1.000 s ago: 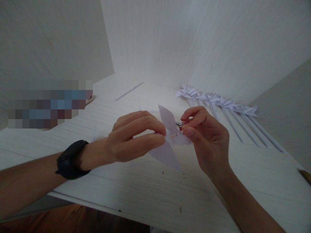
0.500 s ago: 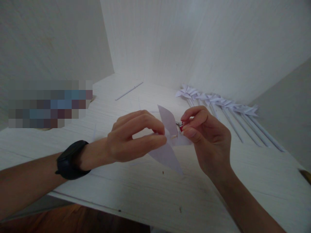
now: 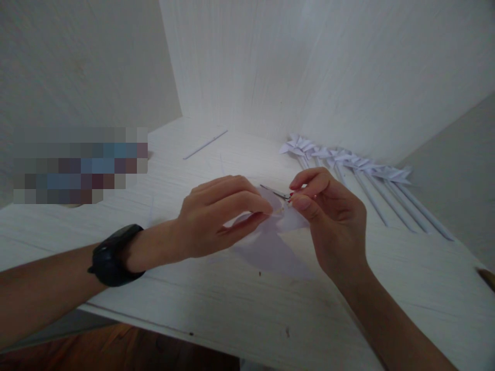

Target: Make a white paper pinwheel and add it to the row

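Observation:
My left hand pinches the middle of a white folded paper pinwheel just above the white table. Its blades lie nearly flat, tilted toward the tabletop. My right hand pinches a thin metal pin with a red head at the pinwheel's centre. The pin's shaft points left over the paper. A black watch sits on my left wrist.
A row of several finished paper pinwheels on paper sticks lies at the back right by the wall. A single paper stick lies at the back left. A blurred-out patch covers the left edge. The table's front edge is close below my arms.
The pinwheel has tipped from standing on edge to lying nearly flat. The pin's shaft now shows above the paper in my right fingers. My left fingers have closed lower over the paper.

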`<state>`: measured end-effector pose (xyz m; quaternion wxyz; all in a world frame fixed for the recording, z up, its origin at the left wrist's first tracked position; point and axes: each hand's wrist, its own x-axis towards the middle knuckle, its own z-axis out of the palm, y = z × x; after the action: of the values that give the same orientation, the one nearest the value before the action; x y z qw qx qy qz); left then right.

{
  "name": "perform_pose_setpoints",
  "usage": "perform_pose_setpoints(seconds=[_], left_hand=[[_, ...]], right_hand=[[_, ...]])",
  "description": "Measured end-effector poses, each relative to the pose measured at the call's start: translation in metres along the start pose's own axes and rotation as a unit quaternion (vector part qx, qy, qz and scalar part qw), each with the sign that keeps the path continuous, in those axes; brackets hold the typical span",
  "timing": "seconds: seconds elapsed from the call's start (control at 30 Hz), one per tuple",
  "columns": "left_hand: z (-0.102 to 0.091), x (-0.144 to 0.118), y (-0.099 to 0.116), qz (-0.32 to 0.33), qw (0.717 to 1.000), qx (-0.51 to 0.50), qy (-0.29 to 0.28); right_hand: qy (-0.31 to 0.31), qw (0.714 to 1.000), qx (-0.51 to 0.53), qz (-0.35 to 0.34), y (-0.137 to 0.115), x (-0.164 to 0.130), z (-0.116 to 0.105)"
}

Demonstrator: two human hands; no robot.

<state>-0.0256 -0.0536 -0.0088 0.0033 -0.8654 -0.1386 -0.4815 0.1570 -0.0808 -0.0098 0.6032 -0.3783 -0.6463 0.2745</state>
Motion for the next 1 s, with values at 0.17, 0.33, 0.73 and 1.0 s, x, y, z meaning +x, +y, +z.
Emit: perform_pose_setpoints(seconds=[0.17, 0.33, 0.73, 1.0], left_hand=[[0.009, 0.0, -0.002, -0.155, 0.984, -0.086, -0.004], [0.014, 0.001, -0.008, -0.283, 0.935, -0.213, 0.016], [0.017, 0.001, -0.01, -0.361, 0.882, -0.303, 0.018], [0.016, 0.001, -0.01, -0.39, 0.854, -0.345, 0.013]], right_hand=[[0.027, 0.999, 0.021, 0.041, 0.002, 0.001, 0.0], [0.053, 0.996, 0.038, 0.056, 0.002, 0.002, 0.0], [0.059, 0.995, 0.036, 0.073, 0.005, 0.002, -0.002], [0.062, 0.993, 0.054, 0.08, 0.005, 0.003, -0.002]])
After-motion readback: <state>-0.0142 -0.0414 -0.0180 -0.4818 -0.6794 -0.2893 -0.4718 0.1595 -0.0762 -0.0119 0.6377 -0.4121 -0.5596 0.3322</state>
